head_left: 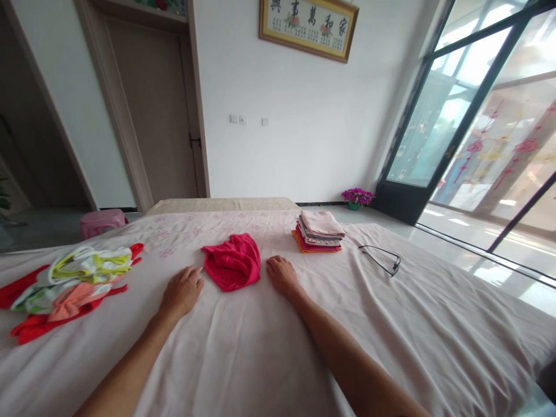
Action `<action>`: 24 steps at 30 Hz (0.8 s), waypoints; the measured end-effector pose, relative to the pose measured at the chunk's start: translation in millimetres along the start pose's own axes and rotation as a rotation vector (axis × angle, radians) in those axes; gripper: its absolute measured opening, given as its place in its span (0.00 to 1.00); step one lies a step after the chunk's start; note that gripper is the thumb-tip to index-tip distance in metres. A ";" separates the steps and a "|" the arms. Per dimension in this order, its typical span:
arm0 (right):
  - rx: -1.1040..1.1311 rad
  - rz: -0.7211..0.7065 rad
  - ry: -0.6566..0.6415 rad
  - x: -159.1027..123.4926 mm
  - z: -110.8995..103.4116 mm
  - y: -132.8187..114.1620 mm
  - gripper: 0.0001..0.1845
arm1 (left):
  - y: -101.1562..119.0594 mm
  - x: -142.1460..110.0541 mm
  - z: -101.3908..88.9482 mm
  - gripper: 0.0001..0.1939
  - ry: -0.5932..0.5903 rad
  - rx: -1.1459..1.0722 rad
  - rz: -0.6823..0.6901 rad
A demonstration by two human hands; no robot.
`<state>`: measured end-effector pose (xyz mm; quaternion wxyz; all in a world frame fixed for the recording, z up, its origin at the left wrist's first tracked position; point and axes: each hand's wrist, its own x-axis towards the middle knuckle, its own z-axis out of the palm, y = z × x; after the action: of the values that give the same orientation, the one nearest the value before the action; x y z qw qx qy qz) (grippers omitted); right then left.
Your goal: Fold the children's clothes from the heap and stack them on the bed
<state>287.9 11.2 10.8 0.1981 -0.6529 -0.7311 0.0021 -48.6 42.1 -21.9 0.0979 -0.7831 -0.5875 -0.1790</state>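
Observation:
A crumpled dark-pink cloth garment (234,263) lies on the pale pink sheet (243,353), between my two hands. My left hand (182,288) rests flat on the sheet just left of the garment, a small gap away, fingers stretched out and holding nothing. Close to the garment's right edge, my right hand (281,273) lies palm down with its fingers extended, also holding nothing. A neat stack of folded cloths (320,231) stands beyond my right hand. Off to the left is a loose heap of red, yellow, white and coral garments (82,281).
Black-framed glasses (382,258) lie on the sheet right of the stack. A pink stool (103,222) stands beyond the left edge. Potted purple flowers (357,197) sit on the floor beside a glass door (434,127). A framed sign (309,29) hangs on the wall.

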 end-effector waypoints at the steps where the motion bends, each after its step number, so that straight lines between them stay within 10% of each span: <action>1: -0.001 0.003 -0.006 0.2 -0.2 -0.2 0.16 | -0.2 0.4 0.2 0.23 0.002 -0.013 -0.005; 24: 0.040 -0.030 -0.038 1.7 -5.0 -2.7 0.20 | -0.8 2.8 -6.6 0.20 0.035 -0.109 -0.050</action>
<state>286.7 11.1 16.6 0.1973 -0.6376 -0.7442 0.0261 -49.8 42.4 -14.8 0.0609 -0.7689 -0.5947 -0.2267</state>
